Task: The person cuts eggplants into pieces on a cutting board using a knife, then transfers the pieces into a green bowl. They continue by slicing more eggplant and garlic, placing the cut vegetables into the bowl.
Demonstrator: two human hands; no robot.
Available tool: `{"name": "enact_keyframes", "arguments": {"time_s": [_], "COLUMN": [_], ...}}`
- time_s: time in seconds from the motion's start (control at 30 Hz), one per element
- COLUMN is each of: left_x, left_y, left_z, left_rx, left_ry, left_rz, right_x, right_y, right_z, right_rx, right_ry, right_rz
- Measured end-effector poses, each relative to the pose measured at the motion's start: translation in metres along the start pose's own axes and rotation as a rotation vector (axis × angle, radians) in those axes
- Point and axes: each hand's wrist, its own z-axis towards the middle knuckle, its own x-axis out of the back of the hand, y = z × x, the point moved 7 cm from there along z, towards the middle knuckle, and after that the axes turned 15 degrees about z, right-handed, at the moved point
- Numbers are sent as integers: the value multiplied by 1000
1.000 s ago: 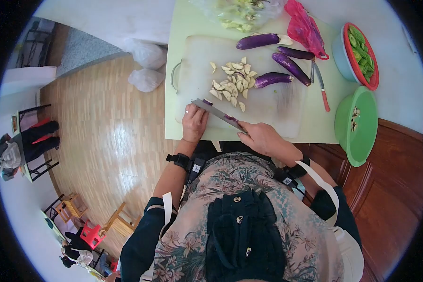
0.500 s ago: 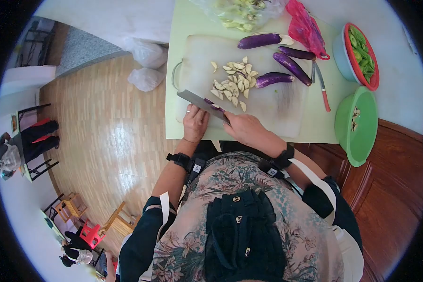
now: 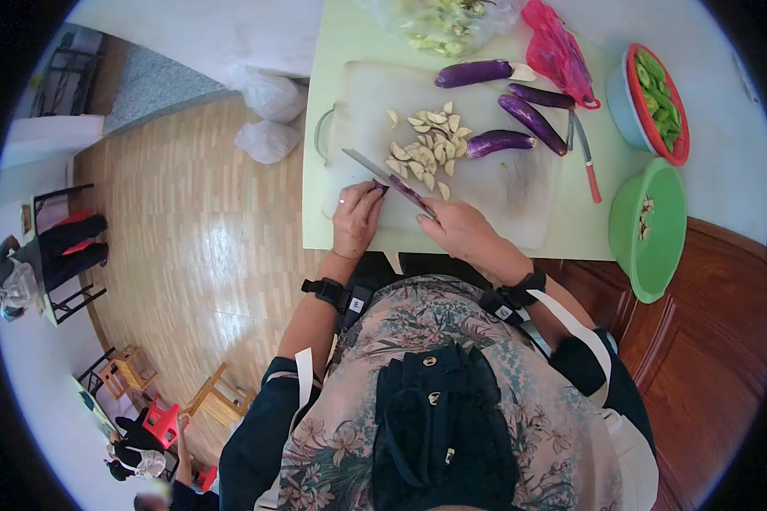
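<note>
My right hand (image 3: 464, 228) is closed round the handle of a kitchen knife (image 3: 366, 162), whose blade slants up and left over the white cutting board (image 3: 503, 204). Beside the blade, the bent fingers of my left hand (image 3: 355, 223) press on a purple eggplant piece (image 3: 382, 187), mostly hidden. Another purple strip (image 3: 405, 189) lies along the blade's other side. Just beyond is a heap of cut eggplant wedges (image 3: 433, 152). Right of the heap, a purple eggplant (image 3: 501, 142) touches the wedges, with a longer eggplant (image 3: 533, 123) and another eggplant (image 3: 473, 74) farther back.
A red-handled knife (image 3: 591, 170) lies right of the board. At the table's right stand a green basin (image 3: 669, 230) with a few pieces inside and a red-rimmed bowl (image 3: 631, 94) of green vegetables. A pink plastic bag (image 3: 558, 51) is at the back. Other people are at far left.
The knife blade has shifted right, away from my left fingers, and now stands more on edge. A purple strip shows beside it. My right hand has moved slightly right.
</note>
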Motion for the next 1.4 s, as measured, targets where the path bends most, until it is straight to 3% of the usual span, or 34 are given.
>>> {"name": "enact_keyframes", "arguments": {"time_s": [0.17, 0.6, 1.1, 1.17, 1.4], "left_x": [-5, 0, 1, 2, 0], "left_y": [-6, -1, 0, 1, 0], "left_z": [-8, -3, -2, -1, -4], "left_rx": [7, -10, 17, 1, -13], "left_ry": [-23, 6, 5, 21, 59], "left_rz": [55, 30, 33, 10, 37], "right_x": [-2, -2, -28, -21, -2], "right_y": [6, 5, -9, -8, 0], "right_z": [-24, -31, 31, 28, -3], "right_rx": [81, 23, 189, 15, -47], "right_ry": [-70, -113, 5, -34, -28], "right_rz": [-76, -106, -105, 63, 48]}}
